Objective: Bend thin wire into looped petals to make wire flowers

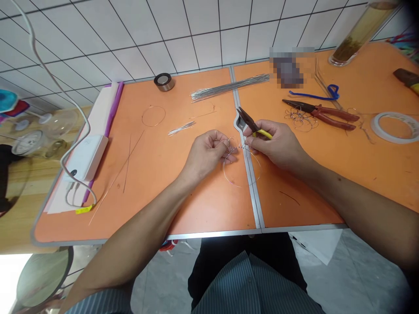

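Observation:
My left hand (211,150) pinches a thin piece of wire (225,172) bent into open loops, held just above the orange table. Close beside it, my right hand (276,141) is closed around yellow-handled pliers (248,118), whose dark jaws point up and away to the left. The right fingertips are close to the wire's right-hand curve; whether they also grip it I cannot tell. Left of my hands lie a small bundle of short wires (181,128) and a round wire ring (153,116). A large bundle of straight wires (225,88) lies farther back.
Red-handled pliers (334,115) rest on tangled wire at right, near a blue twisted wire (312,95) and a white tape roll (375,126). A dark tape roll (164,81) sits at the back. A cabled white box (87,157) is at left; a tall glass (360,35) stands back right.

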A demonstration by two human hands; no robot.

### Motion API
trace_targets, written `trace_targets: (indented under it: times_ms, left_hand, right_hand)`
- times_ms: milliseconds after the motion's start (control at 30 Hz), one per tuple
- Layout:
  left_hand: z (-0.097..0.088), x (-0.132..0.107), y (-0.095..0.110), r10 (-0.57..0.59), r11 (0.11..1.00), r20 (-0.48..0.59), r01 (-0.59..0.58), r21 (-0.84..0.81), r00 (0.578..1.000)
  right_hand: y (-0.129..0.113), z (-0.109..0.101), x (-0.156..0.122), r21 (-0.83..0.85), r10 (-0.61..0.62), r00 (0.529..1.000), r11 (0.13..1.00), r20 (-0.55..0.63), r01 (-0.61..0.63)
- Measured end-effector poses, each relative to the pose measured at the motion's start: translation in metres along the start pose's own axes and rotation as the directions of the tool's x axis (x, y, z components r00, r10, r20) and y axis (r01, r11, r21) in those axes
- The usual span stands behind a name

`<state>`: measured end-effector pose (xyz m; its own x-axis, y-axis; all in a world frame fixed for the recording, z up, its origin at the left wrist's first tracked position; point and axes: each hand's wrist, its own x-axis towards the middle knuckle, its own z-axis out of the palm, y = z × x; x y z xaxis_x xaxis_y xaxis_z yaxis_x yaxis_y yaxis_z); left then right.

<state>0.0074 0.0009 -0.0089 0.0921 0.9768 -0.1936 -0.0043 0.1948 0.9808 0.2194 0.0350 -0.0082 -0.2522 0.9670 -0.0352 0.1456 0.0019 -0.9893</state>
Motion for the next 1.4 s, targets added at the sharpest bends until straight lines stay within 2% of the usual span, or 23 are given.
trace_targets:
  times_ms: [367, 700, 1033, 1267, 1400]
  left_hand:
    - [-0.002, -0.002, -0.006, -0.033, 0.991, 0.099, 0.045, -0.124, 0.995]
    - [0.003, -0.004, -0.005, -0.012, 0.986, 0.019, 0.015, -0.168, 1.000]
    - [0.007, -0.001, -0.013, -0.031, 0.975, 0.076, 0.047, -0.218, 0.997]
    - [0.007, -0.001, -0.012, -0.018, 0.972, 0.013, 0.021, -0.234, 1.000]
    - [0.006, -0.001, -0.008, -0.004, 0.980, 0.011, 0.006, -0.200, 1.000]
  right_hand:
    - [0.003, -0.005, 0.003, 0.041, -0.019, 0.998, 0.999, -0.059, 0.022]
    - [0.002, -0.005, 0.001, 0.072, 0.024, 1.000, 0.997, 0.008, -0.025]
    - [0.001, -0.003, 0.001, 0.060, -0.029, 0.999, 0.998, 0.027, 0.027]
    - [0.001, -0.004, -0.001, 0.031, -0.029, 0.998, 0.999, 0.050, 0.027]
    - [0.001, -0.002, -0.001, 0.029, -0.038, 0.998, 0.999, 0.047, 0.037]
